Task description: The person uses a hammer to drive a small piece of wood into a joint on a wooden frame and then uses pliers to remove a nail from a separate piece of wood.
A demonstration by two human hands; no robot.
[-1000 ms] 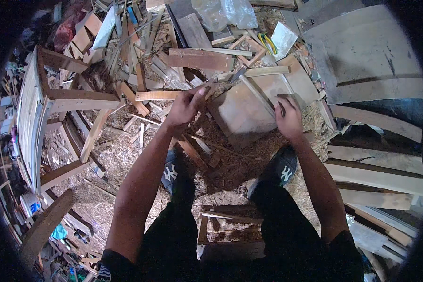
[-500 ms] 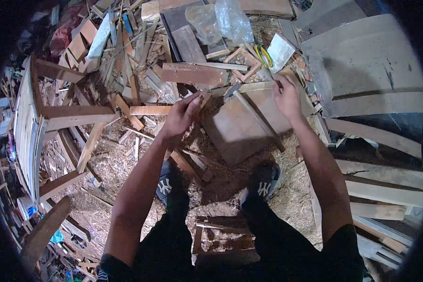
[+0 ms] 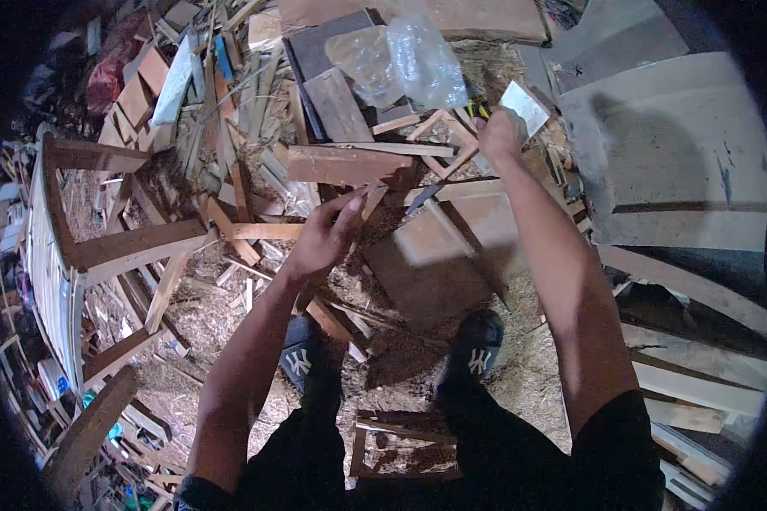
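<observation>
My left hand (image 3: 325, 237) is closed around a narrow wooden strip (image 3: 371, 199), whose end shows past the thumb. Stretched forward, my right hand (image 3: 501, 138) has its fingers curled next to a yellow-and-black item (image 3: 477, 111). Its fingertips are partly hidden, so what they grip is unclear. A small wooden frame (image 3: 460, 157) lies just left of that hand, and a white square piece (image 3: 526, 108) lies to its right. Between my hands, a dark blade-like tool (image 3: 423, 198) rests at the edge of a flat board (image 3: 426, 272). A reddish plank (image 3: 345, 164) lies beyond my left hand.
Wood offcuts and shavings cover the ground. A wooden framework (image 3: 136, 251) stands at left. Large curved panels (image 3: 682, 145) and stacked planks (image 3: 699, 383) line the right. Clear plastic bags (image 3: 422, 64) lie at the back. A low wooden box-like frame (image 3: 405, 439) sits between my legs.
My right hand has moved forward, up to the yellow-and-black item. My left hand has lowered slightly, still holding the wooden strip. The view has shifted a little.
</observation>
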